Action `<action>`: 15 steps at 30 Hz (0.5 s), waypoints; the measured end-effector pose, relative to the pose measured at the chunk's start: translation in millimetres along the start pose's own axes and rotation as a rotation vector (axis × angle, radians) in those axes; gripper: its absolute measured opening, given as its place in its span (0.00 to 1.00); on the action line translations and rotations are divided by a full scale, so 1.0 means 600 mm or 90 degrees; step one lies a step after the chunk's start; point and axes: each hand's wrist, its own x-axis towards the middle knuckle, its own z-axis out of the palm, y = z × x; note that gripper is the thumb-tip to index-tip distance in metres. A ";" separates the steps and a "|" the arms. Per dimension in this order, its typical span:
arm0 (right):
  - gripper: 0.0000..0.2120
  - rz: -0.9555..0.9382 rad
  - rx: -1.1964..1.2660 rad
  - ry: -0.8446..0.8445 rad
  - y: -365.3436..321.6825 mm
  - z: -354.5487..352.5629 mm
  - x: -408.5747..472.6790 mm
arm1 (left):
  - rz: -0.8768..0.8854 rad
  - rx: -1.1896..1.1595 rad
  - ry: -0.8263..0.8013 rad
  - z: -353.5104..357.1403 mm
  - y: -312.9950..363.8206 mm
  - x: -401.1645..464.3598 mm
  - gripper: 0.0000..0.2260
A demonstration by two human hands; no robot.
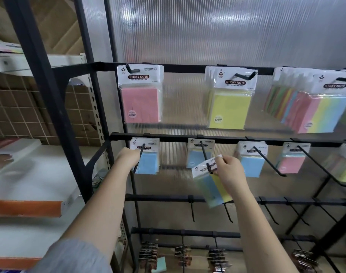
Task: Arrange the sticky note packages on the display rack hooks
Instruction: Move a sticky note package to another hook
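Pinched at its white header by the right hand (230,170), a blue-and-yellow sticky note package (211,186) hangs tilted on the tip of a hook (206,158) in the black display rack (168,137). Her left hand (128,155) grips the neighbouring hook (140,159); ribbed translucent panelling (207,32) backs everything.

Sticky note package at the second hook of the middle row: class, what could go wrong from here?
1. The right hand pinches only the header of the tilted package; a weak grip may drop it.
2. Its hole sits near the hook tip; it could slide off.
3. It is multicoloured, while blue packs hang behind.
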 end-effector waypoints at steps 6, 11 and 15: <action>0.18 -0.016 -0.104 -0.040 -0.022 -0.030 -0.015 | -0.032 -0.086 -0.031 0.011 0.005 0.021 0.11; 0.15 -0.036 -0.085 -0.023 -0.042 -0.053 -0.024 | -0.009 -0.005 0.061 0.012 0.000 0.019 0.10; 0.14 -0.059 -0.045 -0.006 -0.059 -0.068 -0.030 | 0.010 -0.012 0.057 0.013 -0.005 0.019 0.12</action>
